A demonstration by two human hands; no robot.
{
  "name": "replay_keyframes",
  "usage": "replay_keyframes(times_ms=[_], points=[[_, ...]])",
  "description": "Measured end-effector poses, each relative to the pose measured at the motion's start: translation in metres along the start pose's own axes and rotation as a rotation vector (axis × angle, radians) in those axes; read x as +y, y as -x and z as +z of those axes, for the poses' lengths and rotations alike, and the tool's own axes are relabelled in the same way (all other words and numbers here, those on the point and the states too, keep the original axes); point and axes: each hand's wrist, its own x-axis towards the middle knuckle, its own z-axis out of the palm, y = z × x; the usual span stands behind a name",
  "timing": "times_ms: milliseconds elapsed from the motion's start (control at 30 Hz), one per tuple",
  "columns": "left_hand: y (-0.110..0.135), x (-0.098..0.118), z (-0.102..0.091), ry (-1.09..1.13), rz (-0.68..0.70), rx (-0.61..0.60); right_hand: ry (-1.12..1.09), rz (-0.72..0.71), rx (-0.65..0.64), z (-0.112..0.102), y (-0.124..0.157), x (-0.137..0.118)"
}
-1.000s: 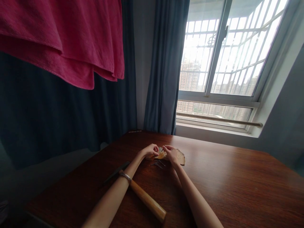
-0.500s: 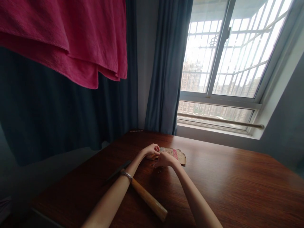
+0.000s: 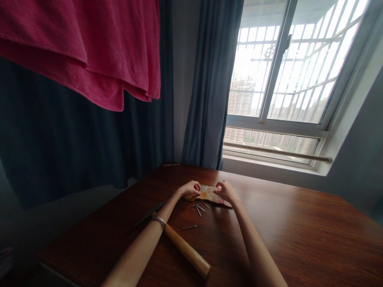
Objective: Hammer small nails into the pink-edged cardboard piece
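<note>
Ideally, left hand (image 3: 190,189) at nine o'clock of the patterned strip (image 3: 210,193) and right hand (image 3: 228,191) at three, fingers half-curled, grip unclear, steady it evenly

Over at seven o'clock in the view, a narrow silvery bracelet (image 3: 158,219), its surface mottled light and dark in a pattern too small to read, rings the otherwise bare left forearm (image 3: 139,250), while the right forearm (image 3: 254,243), at five o'clock, is slim, smooth and bare.
</note>
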Motion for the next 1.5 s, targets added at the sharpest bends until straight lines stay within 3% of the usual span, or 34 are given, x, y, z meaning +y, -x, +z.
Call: replay_keyframes(times_ms=[167, 333, 500, 700, 800, 967, 1167, 1500], points=[[0.0, -0.001, -0.001, 0.018, -0.015, -0.005, -0.015, 0.028, 0.14, 0.028, 0.011, 0.023], [0.003, 0.002, -0.002, -0.017, -0.005, -0.002, 0.009, 0.037, 0.171, 0.048, 0.014, 0.032], [0.006, 0.012, -0.007, -0.06, 0.004, 0.036, 0.031, 0.055, 0.155, 0.046, 0.012, 0.031], [0.013, 0.031, -0.022, -0.216, 0.016, 0.172, 0.017, 0.079, 0.139, 0.044, 0.014, 0.029], [0.016, 0.038, -0.025, -0.293, 0.074, 0.139, 0.005, 0.097, 0.123, 0.043, 0.012, 0.03], [0.015, 0.042, -0.013, -0.32, 0.118, -0.024, -0.014, 0.125, 0.039, 0.037, 0.005, 0.03], [0.011, 0.04, 0.01, -0.366, 0.047, 0.049, -0.002, 0.064, 0.04, 0.039, 0.01, 0.027], [-0.004, 0.038, 0.017, -0.323, 0.075, 0.175, 0.009, -0.013, 0.112, 0.042, 0.02, 0.023]])
